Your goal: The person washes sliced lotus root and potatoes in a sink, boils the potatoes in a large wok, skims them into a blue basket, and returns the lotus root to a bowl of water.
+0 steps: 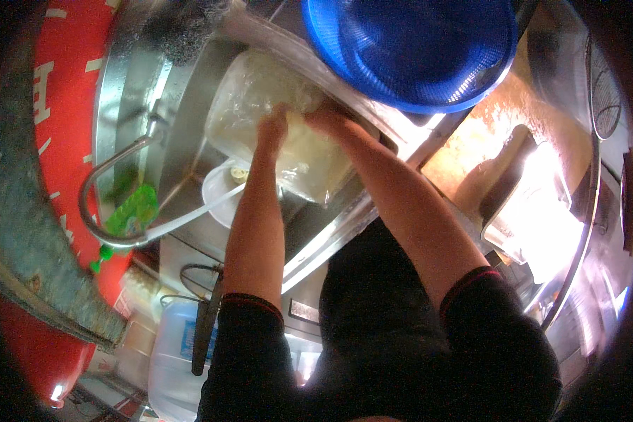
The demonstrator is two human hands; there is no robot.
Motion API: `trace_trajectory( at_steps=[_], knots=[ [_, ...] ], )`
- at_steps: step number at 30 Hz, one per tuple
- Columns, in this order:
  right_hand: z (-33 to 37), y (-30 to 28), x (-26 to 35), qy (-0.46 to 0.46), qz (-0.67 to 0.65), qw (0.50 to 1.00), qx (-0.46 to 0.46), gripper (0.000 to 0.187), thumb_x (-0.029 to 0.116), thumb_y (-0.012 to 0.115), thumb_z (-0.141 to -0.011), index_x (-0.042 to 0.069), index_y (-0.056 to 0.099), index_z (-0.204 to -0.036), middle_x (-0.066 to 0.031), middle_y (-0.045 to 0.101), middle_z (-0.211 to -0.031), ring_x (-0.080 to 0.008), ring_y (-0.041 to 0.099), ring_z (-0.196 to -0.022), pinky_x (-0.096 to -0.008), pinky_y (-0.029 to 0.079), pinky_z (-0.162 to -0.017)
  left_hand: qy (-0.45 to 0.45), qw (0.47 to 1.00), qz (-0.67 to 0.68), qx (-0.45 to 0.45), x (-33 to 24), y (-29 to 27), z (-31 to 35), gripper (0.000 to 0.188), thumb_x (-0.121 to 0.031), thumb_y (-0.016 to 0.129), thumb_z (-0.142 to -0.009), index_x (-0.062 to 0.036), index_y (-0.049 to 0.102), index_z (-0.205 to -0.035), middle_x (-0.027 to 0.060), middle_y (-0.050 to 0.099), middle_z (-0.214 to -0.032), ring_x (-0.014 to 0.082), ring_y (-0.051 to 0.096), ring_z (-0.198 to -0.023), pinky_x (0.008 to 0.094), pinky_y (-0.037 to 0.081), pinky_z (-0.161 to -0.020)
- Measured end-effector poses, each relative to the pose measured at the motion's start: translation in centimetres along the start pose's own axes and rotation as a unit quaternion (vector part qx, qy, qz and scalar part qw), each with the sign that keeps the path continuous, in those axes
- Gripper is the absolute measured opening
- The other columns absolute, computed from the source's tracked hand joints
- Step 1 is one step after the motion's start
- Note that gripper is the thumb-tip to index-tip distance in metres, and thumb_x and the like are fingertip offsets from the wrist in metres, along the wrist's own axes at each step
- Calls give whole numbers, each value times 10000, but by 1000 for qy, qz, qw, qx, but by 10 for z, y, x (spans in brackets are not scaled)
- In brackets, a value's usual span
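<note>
at the left is a bright red panel with white markings (70, 84), then a curved silver metal faucet (119, 150) with a bright green plastic object (135, 209) beside it. inside the stainless steel sink (195, 98), a round white bowl (216, 198) sits near the large clear plastic bag of pale yellowish contents (306, 156). the left hand (273, 125) is on the bag's upper part, and the right hand (325, 119) is just beside it, also at the bag; fingers are blurred, so i cannot tell whether either grip is closed. farther right is a round blue mesh basket (415, 60).
</note>
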State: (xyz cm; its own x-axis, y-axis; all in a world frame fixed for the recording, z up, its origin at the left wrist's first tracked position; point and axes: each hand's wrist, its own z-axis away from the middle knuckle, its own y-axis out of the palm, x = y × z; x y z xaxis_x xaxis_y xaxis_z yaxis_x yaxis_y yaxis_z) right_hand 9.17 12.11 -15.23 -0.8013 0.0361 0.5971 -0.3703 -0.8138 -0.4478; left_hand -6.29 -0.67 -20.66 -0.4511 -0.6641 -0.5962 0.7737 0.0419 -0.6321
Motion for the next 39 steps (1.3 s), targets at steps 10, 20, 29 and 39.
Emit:
trace_trajectory(
  at_steps=[10, 20, 29, 39],
  knots=[
    [-15, 51, -64, 256, -399, 865, 166, 583, 447, 682, -951, 101, 610, -1415, -168, 725, -1269, -354, 662, -1228, -496, 513, -1041, -239, 921, 306, -32, -28, 38, 35, 643, -605, 501, -1053, -52, 631, -1354, 134, 662, -1270, 275, 608, -1168, 478, 486, -1011],
    [108, -39, 53, 64, -276, 959, -24, 423, 272, 654, -1058, 17, 623, -1394, -137, 728, -1218, -211, 689, -1067, -348, 566, -916, -97, 761, 622, -155, -177, -19, 113, 518, -224, 563, -1057, 19, 501, -1510, 137, 599, -1425, 257, 610, -1248, 361, 485, -1074],
    [179, -58, 102, -93, -312, 944, -49, 406, 297, 576, -1089, -16, 640, -1338, -169, 703, -1204, -245, 675, -1112, -354, 525, -991, -3, 864, 420, -277, -181, -19, 156, 353, -253, 565, -1066, -27, 593, -1335, 155, 648, -1286, 307, 651, -1184, 405, 545, -1003],
    [276, 4, 180, -177, -376, 908, -42, 316, 167, 645, -964, 74, 654, -1266, -214, 591, -1274, -419, 580, -1241, -469, 464, -1087, 32, 779, 596, -195, -162, -138, 259, 434, -349, 520, -1090, -39, 536, -1393, 127, 611, -1326, 283, 619, -1179, 423, 511, -1025]
  ],
)
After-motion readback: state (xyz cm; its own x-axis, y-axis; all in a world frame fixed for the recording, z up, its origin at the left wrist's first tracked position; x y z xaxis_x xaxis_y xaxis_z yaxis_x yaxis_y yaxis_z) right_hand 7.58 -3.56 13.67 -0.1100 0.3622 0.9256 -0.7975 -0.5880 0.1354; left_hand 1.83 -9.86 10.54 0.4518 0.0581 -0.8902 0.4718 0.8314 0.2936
